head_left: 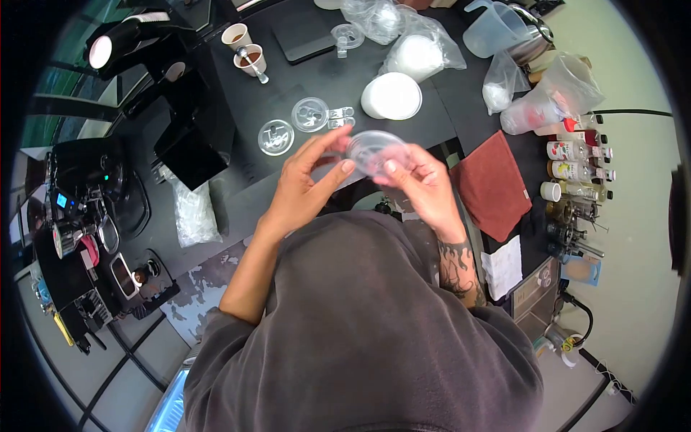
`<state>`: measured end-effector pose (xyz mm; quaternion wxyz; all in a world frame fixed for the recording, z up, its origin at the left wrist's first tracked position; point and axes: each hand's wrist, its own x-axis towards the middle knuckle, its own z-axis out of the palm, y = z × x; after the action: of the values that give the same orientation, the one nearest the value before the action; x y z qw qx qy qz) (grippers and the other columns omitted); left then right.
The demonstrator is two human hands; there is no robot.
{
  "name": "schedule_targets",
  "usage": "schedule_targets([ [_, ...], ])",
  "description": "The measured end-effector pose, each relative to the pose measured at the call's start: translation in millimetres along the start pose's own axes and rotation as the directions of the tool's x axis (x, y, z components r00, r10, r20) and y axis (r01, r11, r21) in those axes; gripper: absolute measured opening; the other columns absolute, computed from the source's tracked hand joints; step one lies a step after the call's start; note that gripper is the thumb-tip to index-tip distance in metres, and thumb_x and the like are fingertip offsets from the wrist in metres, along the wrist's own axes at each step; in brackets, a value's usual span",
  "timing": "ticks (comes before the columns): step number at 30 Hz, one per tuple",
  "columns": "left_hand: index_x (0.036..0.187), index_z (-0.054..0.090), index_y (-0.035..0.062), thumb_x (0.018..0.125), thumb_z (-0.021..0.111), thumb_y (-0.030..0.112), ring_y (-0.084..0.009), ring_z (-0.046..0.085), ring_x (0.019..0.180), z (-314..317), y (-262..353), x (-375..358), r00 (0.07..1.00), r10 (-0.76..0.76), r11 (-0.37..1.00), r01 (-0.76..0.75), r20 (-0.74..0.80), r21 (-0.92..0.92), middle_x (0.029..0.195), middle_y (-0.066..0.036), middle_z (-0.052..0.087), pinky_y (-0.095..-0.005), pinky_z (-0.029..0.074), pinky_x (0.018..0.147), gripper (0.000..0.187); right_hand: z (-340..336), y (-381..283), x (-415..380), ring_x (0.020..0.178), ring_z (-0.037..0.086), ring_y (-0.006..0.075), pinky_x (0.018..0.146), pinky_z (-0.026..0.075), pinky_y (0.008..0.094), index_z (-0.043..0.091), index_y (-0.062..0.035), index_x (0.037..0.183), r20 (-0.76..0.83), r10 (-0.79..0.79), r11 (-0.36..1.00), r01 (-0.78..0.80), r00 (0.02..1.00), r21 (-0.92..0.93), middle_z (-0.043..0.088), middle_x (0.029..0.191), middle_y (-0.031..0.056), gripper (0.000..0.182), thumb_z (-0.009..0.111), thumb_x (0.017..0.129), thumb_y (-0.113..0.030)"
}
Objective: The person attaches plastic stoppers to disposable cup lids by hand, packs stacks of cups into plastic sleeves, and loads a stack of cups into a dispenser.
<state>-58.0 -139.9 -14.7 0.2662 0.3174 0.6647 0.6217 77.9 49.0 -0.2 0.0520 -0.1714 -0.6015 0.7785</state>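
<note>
A clear round plastic lid (pixel 372 153) is pinched between the thumb and fingers of my right hand (pixel 425 189), held up over the counter's front edge. My left hand (pixel 309 176) is at the lid's left side, its thumb and fingers apart, fingertips close to the rim and slightly blurred. Just beyond my left hand, a flat clear lid (pixel 276 137) and another clear lid (pixel 310 114) lie on the black counter. Small clear plastic pieces (pixel 341 117) lie beside them. A white round tub (pixel 392 96) stands behind the held lid.
Two paper cups with brown contents, one (pixel 250 60) with a spoon, stand at the back. Bagged white items (pixel 419 56) and a plastic pitcher (pixel 495 30) are back right. A brown cloth (pixel 492 186) and syrup bottles (pixel 576 171) lie right; a coffee grinder (pixel 191 129) stands left.
</note>
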Motion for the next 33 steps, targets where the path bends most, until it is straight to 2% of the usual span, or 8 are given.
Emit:
schedule_targets([
  [3,0.154,0.045,0.0064,0.091,0.081,0.029,-0.0331,0.052,0.137,6,-4,31,0.992,0.113,0.942,-0.127,0.063,0.312,0.148,-0.019,0.052,-0.0442,0.043,0.113,0.077,-23,-10,10,0.108,0.069,0.0146,0.092,0.06,0.0321,0.064,0.0002,0.129,-0.228,-0.17,0.983,0.149,0.959,-0.105,0.072,0.119,0.0082,0.027,0.063,0.106,-0.015],
  [6,0.159,0.037,0.005,0.088,0.083,0.028,-0.035,0.042,0.147,16,-16,61,0.978,0.162,0.864,-0.204,0.129,0.46,0.16,-0.019,0.04,-0.0467,0.037,0.119,0.088,-50,-14,23,0.106,0.068,0.0139,0.092,0.059,0.0317,0.064,-0.0004,0.129,-0.404,-0.256,0.964,0.201,0.878,-0.174,0.072,0.119,0.0083,0.028,0.062,0.107,-0.017],
  [10,0.163,0.025,0.0036,0.082,0.086,0.033,-0.0387,0.025,0.156,27,-34,108,0.942,0.243,0.765,-0.334,0.233,0.55,0.171,-0.02,0.02,-0.0492,0.03,0.124,0.106,-70,-23,30,0.117,0.066,0.0166,0.101,0.057,0.0361,0.063,0.0022,0.128,-0.392,-0.105,0.927,0.233,0.914,0.293,0.068,0.127,0.01,0.028,0.055,0.11,-0.018],
  [15,0.16,0.031,0.0028,0.077,0.089,0.035,-0.041,0.036,0.15,41,-37,140,0.931,0.251,0.769,-0.359,0.267,0.529,0.161,-0.022,0.039,-0.0491,0.035,0.121,0.106,-91,-24,44,0.119,0.066,0.0183,0.101,0.057,0.0377,0.064,0.0043,0.134,-0.333,-0.161,0.978,0.197,0.929,0.076,0.07,0.128,0.0144,0.032,0.055,0.108,-0.012],
  [18,0.153,0.042,0.0024,0.073,0.092,0.034,-0.0409,0.044,0.143,58,-35,139,0.969,0.218,0.779,-0.246,0.118,0.577,0.153,-0.021,0.047,-0.0489,0.041,0.116,0.1,-100,-39,48,0.117,0.069,0.0211,0.097,0.056,0.0361,0.07,0.0023,0.127,-0.238,-0.304,0.826,0.131,0.923,-0.549,0.073,0.123,0.0154,0.027,0.061,0.104,-0.008],
  [20,0.149,0.046,0.0036,0.069,0.096,0.032,-0.0382,0.047,0.141,74,-38,135,0.974,0.22,0.781,-0.146,-0.049,0.607,0.149,-0.02,0.051,-0.047,0.043,0.113,0.099,-109,-34,67,0.118,0.068,0.0347,0.098,0.056,0.0397,0.072,0.001,0.121,0.121,-0.619,0.433,0.466,0.776,-0.772,0.073,0.123,0.0164,0.031,0.07,0.091,0.002],
  [24,0.148,0.042,0.0021,0.068,0.093,0.02,-0.0415,0.049,0.139,97,-56,134,0.941,0.248,0.851,-0.098,-0.23,0.517,0.151,-0.021,0.049,-0.048,0.044,0.114,0.097,-110,-8,81,0.128,0.06,0.0313,0.101,0.053,0.0406,0.07,-0.0032,0.124,0.298,-0.543,0.305,0.516,0.785,-0.801,0.066,0.135,0.0113,0.038,0.074,0.086,0.001],
  [33,0.151,0.037,0.0041,0.064,0.093,0.014,-0.0416,0.053,0.136,106,-69,133,0.94,0.159,0.918,-0.029,-0.303,0.395,0.151,-0.019,0.052,-0.0485,0.047,0.112,0.105,-122,-3,102,0.125,0.057,0.0252,0.099,0.044,0.0434,0.071,-0.0095,0.124,0.485,-0.425,0.186,0.598,0.765,-0.78,0.063,0.139,0.0055,0.037,0.077,0.087,-0.008],
])
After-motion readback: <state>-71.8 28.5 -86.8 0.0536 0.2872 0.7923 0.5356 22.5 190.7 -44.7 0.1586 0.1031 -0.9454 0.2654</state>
